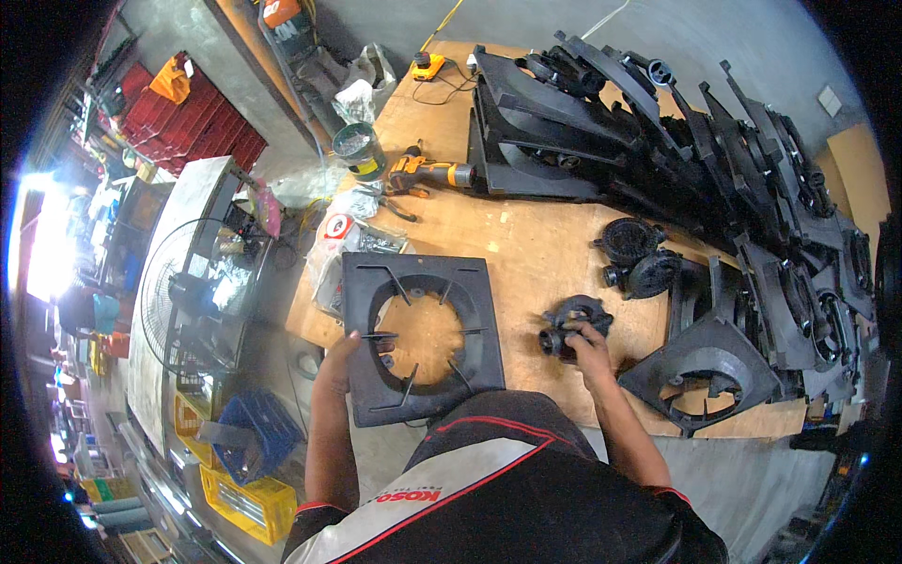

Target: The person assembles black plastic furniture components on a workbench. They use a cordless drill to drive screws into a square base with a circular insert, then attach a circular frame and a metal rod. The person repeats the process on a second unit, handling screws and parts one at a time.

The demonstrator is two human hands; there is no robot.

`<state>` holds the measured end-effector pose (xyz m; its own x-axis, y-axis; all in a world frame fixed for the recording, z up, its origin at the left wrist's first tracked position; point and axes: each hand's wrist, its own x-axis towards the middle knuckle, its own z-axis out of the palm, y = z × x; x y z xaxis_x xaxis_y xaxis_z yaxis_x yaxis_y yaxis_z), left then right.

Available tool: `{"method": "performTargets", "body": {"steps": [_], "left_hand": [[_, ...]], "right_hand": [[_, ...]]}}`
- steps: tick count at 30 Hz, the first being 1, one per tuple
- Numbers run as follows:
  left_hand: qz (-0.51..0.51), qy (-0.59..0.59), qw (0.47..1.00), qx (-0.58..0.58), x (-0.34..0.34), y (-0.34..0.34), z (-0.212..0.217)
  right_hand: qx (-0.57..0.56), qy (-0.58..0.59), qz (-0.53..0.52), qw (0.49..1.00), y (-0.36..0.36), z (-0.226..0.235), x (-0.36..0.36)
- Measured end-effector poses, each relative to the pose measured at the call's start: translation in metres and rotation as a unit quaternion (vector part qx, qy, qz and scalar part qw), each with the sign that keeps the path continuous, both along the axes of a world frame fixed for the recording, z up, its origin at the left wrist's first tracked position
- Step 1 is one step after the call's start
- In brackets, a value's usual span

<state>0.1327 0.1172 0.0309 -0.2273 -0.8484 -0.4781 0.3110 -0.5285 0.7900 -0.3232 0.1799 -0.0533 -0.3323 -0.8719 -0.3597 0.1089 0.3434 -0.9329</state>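
My left hand [344, 361] is closed on the left edge of a square black stove frame [366, 282], its thumb on top and the other fingers mostly hidden beneath. The frame lies at the table's near edge, close against my body. A large round opening with several inward prongs shows the wood below. To its right, my right hand [589, 350] grips a round black cast burner [580, 308] at its short neck, low over the tabletop. Beyond that hand are two similar burners, one farther off [631, 240] and one nearer [655, 275]. Another square stove frame [723, 362] rests at the right.
Black stove frames [536, 113] are stacked along the table's far and right sides. On the wooden table [526, 235] lie a yellow-black cordless drill [427, 175], a tub [358, 150] and a charger [427, 66]. A fan [193, 296] and blue and yellow crates [249, 503] stand left.
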Motion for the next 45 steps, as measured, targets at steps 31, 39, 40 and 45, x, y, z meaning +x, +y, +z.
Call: {"method": "performTargets", "body": {"steps": [31,39,40,45], "left_hand": [[-0.021,-0.195,0.975,-0.100,0.006,-0.039,0.030],[0.010,-0.284,0.932,-0.226,0.004,-0.006,0.122],[0.015,-0.300,0.920,-0.251,0.003,-0.003,0.135],[0.015,-0.372,0.891,-0.259,0.003,0.006,0.189]], "right_hand": [[0.082,0.231,0.367,0.897,-0.044,0.086,-0.060],[-0.152,0.382,0.487,0.770,-0.181,0.045,-0.026],[-0.174,0.380,0.457,0.785,-0.193,0.025,-0.021],[-0.175,0.335,0.391,0.839,-0.207,-0.004,0.035]]}}
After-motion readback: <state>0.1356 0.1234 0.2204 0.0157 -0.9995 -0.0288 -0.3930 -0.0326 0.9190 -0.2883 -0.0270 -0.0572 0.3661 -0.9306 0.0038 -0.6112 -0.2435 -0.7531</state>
